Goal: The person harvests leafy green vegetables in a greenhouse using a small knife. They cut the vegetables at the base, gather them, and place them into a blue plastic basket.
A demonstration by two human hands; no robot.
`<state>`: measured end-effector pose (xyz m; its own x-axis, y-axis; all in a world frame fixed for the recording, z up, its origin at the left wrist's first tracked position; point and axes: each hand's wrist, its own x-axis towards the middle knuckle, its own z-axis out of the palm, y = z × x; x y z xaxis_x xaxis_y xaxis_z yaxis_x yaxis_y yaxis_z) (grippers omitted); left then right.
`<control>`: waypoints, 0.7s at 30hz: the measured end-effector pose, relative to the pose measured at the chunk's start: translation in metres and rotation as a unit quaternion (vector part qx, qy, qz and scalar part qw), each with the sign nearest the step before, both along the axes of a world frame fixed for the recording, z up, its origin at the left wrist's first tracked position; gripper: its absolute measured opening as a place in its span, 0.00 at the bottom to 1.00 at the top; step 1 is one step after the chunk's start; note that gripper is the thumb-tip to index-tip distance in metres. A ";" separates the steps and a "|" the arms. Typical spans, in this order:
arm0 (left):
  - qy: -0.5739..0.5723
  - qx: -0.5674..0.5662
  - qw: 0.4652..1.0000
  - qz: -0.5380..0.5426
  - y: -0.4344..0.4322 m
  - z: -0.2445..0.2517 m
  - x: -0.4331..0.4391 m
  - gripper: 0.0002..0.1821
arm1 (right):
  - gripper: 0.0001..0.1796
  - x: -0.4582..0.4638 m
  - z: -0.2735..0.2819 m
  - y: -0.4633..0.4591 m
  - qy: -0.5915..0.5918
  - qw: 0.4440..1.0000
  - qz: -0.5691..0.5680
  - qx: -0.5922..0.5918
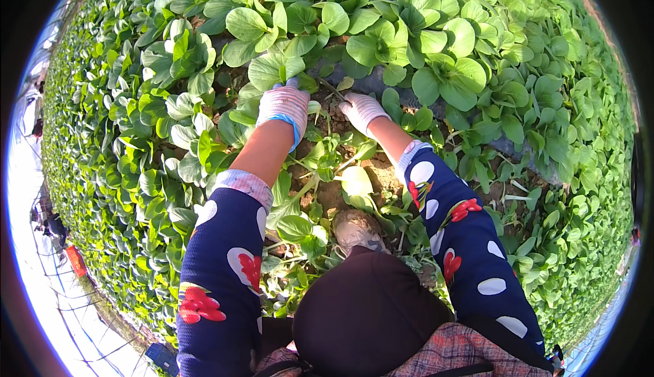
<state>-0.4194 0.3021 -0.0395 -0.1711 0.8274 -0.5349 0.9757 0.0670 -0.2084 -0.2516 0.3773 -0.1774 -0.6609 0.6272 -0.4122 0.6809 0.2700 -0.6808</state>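
My left hand (284,105), in a striped knit glove with a blue edge at the wrist, grips a broad-leaved green, likely bok choy (273,70). Its leaves spread just beyond my fingers, and they hide the plant's base. To the right, my right hand (361,111) wears a similar pale striped glove. Its fingers close around a thin, narrow tool (332,89), apparently a blade, which slants up and left towards the plant. The handle is hidden in my palm. Bare brown soil (337,121) shows between the two hands.
Dense leafy greens (424,29) surround me. Dark plastic film (368,78) lies on the soil past my hands. Small plants and loose leaves (356,181) lie nearer, before my soil-stained shoe (357,231). At far left are an orange container (76,261) and a blue crate (162,357).
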 end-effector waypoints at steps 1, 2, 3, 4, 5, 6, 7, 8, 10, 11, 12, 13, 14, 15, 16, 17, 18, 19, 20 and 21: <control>-0.001 0.005 1.000 0.001 -0.007 -0.005 -0.004 0.22 | 0.18 -0.001 -0.003 0.003 -0.002 1.000 0.005 -0.018; -0.001 0.010 1.000 0.002 -0.013 -0.010 -0.008 0.21 | 0.18 -0.001 -0.007 0.004 0.003 1.000 0.003 -0.020; -0.010 0.018 1.000 0.014 -0.016 -0.013 -0.010 0.20 | 0.18 -0.001 -0.012 0.006 0.005 1.000 0.002 -0.021; -0.018 0.026 0.999 0.026 -0.019 -0.014 -0.011 0.20 | 0.18 0.000 -0.016 0.007 0.008 1.000 0.000 -0.022; -0.027 0.034 0.998 0.038 -0.022 -0.018 -0.012 0.19 | 0.17 0.001 -0.021 0.008 0.019 0.999 -0.003 -0.031; -0.034 0.097 0.993 0.051 -0.026 -0.018 -0.013 0.13 | 0.16 -0.001 -0.024 0.008 0.033 0.999 -0.002 -0.041; -0.038 0.082 0.994 0.062 -0.028 -0.018 -0.016 0.12 | 0.15 -0.004 -0.026 0.007 0.047 0.998 -0.002 -0.051; -0.042 0.068 0.994 0.072 -0.029 -0.017 -0.018 0.12 | 0.14 -0.007 -0.029 0.006 0.057 0.992 -0.027 -0.112; -0.064 0.054 0.995 0.063 -0.025 -0.022 -0.015 0.13 | 0.12 -0.001 -0.033 0.011 0.063 0.969 -0.091 -0.223; -0.074 0.052 0.995 0.047 -0.024 -0.027 -0.013 0.15 | 0.12 0.003 -0.035 0.013 0.072 0.947 -0.138 -0.282; -0.073 0.047 0.995 0.040 -0.029 -0.024 -0.016 0.17 | 0.11 -0.003 -0.029 0.009 0.089 0.918 -0.174 -0.346; -0.077 0.050 0.995 0.047 -0.035 -0.023 -0.019 0.17 | 0.10 -0.009 -0.023 0.006 0.105 0.883 -0.209 -0.407; -0.082 0.053 0.994 0.055 -0.042 -0.024 -0.021 0.17 | 0.11 -0.012 -0.023 0.004 0.131 0.860 -0.208 -0.447; -0.096 0.058 0.992 0.058 -0.043 -0.028 -0.019 0.18 | 0.11 -0.009 -0.022 0.006 0.131 0.859 -0.201 -0.453; -0.092 0.041 0.994 0.048 -0.043 -0.032 -0.018 0.18 | 0.11 -0.006 -0.021 0.008 0.131 0.857 -0.194 -0.459; -0.097 0.041 0.993 0.047 -0.043 -0.035 -0.016 0.18 | 0.11 -0.006 -0.019 0.009 0.131 0.855 -0.186 -0.465; -0.101 0.041 0.993 0.046 -0.044 -0.039 -0.015 0.18 | 0.12 -0.002 -0.018 0.011 0.120 0.849 -0.193 -0.477; -0.111 0.043 0.992 0.041 -0.041 -0.044 -0.012 0.19 | 0.12 0.002 -0.018 0.015 0.117 0.846 -0.205 -0.478; -0.117 0.116 0.986 0.019 -0.053 -0.059 -0.022 0.13 | 0.12 -0.005 -0.014 0.012 0.122 0.840 -0.204 -0.488; -0.120 0.113 0.986 0.022 -0.054 -0.060 -0.021 0.13 | 0.12 -0.006 -0.014 0.013 0.121 0.835 -0.210 -0.494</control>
<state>-0.4407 0.2482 -0.1000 -0.0998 0.9248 -0.3670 0.9903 0.1282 0.0536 -0.2576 0.3906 -0.1919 -0.6074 0.2584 -0.7512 0.3838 -0.7326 -0.5622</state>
